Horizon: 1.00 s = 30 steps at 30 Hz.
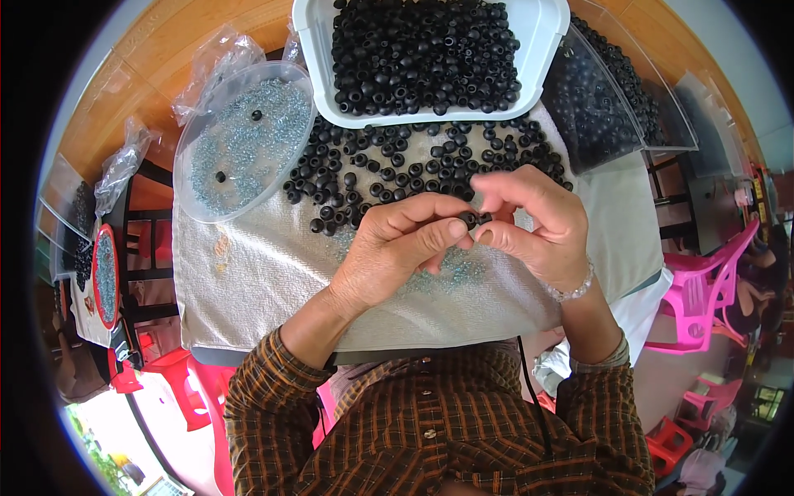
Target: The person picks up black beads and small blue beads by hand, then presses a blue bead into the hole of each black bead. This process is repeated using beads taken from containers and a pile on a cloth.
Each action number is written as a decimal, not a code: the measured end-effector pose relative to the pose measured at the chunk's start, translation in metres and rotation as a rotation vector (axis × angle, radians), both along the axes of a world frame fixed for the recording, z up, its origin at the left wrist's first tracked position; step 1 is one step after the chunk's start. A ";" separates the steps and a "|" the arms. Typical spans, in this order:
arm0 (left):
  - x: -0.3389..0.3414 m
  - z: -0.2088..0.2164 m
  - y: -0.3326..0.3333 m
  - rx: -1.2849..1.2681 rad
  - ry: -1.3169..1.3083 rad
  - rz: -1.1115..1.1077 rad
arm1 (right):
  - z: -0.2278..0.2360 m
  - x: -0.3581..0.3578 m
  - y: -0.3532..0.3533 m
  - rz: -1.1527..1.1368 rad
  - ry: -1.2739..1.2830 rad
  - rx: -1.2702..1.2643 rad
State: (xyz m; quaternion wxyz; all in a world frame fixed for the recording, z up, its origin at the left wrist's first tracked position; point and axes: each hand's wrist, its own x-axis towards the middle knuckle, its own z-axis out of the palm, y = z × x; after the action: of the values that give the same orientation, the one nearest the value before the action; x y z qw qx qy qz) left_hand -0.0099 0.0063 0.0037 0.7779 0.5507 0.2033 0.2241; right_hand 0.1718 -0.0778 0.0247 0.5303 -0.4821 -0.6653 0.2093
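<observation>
Over the towel-covered table, my left hand (405,240) pinches a black bead (470,219) between thumb and fingers. My right hand (538,223) meets it from the other side, its thumb and forefinger closed at a second black bead (485,218) that touches the first. Any thread or clear part between the fingers is too small to make out. Loose black beads (405,178) lie spread on the towel just beyond my hands. Small clear-blue seed beads (451,277) are scattered on the cloth beneath my fingers.
A white tub (314,62) heaped with black beads stands at the far edge. Far left lies a clear oval tray (188,186) of blue seed beads with two black ones. A clear bin (600,107) of black beads stands far right. Pink plastic chairs (691,289) are beyond the table.
</observation>
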 end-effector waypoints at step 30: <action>-0.001 0.000 0.000 -0.094 -0.055 -0.059 | -0.014 -0.003 0.003 -0.044 -0.118 0.255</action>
State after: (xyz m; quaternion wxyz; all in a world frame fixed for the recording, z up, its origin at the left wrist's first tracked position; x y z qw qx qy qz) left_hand -0.0106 0.0058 0.0041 0.8145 0.5129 0.1760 0.2062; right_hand 0.1691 -0.0747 0.0106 0.5515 -0.4367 -0.7059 0.0825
